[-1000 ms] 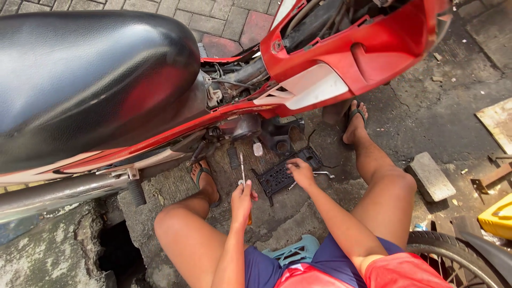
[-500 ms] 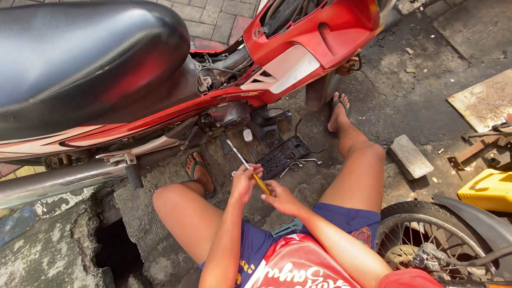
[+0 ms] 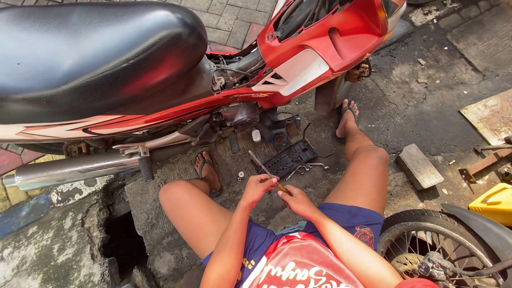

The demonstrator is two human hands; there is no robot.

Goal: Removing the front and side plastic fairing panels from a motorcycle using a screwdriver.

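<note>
I sit low beside a red motorcycle (image 3: 298, 58) with a black seat (image 3: 90, 58). My left hand (image 3: 257, 188) and my right hand (image 3: 296, 200) meet in front of my knees, both closed on a thin screwdriver (image 3: 262, 166) whose metal shaft points up and left towards the engine (image 3: 240, 114). The right hand grips the handle end, the left holds the shaft. Just beyond the hands a black plastic tray (image 3: 290, 157) lies on the ground with small metal tools beside it.
A chrome exhaust pipe (image 3: 69, 170) runs left under the bike. A dark hole (image 3: 120, 245) opens in the broken concrete at lower left. A grey brick (image 3: 418, 166), a yellow container (image 3: 493, 202) and another wheel (image 3: 432, 250) are to the right.
My right hand left the black tray and came back to meet the left hand on the screwdriver. The tool tilted from upright to slanted, and the view shifted right.
</note>
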